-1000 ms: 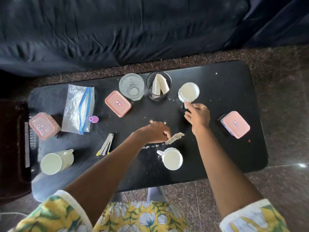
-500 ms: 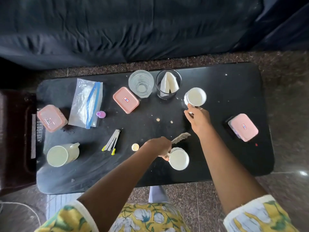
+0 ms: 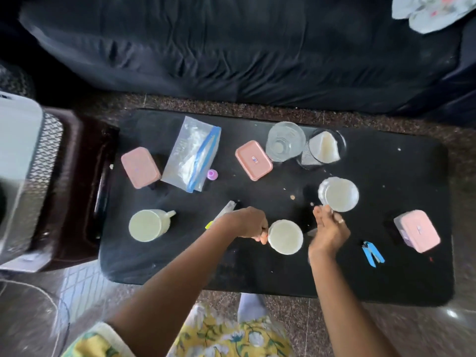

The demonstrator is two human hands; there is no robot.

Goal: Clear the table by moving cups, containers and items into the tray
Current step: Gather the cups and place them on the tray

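On the black table [image 3: 386, 279], my left hand [image 3: 246, 225] grips the handle of a white mug [image 3: 285, 237] near the front middle. My right hand [image 3: 328, 231] reaches up to a second white cup [image 3: 338, 194], fingers closed at its handle. A third white mug [image 3: 148, 225] stands at the left. Three pink lidded containers [image 3: 140, 167] [image 3: 253, 160] [image 3: 417, 230] lie spread across the table. Left of the table's end is a dark brown tray [image 3: 77, 189].
A zip bag [image 3: 192, 154], purple cap [image 3: 212, 174], clear glass [image 3: 284, 140], mesh holder with napkins [image 3: 323, 148] and blue clip [image 3: 372, 253] lie on the table. A white appliance [image 3: 20, 176] is at far left. A dark sofa [image 3: 231, 47] runs behind.
My left hand has slid right and closed on the near mug's handle. My right hand has closed at the far cup's handle. The view has shifted, bringing the tray into sight.
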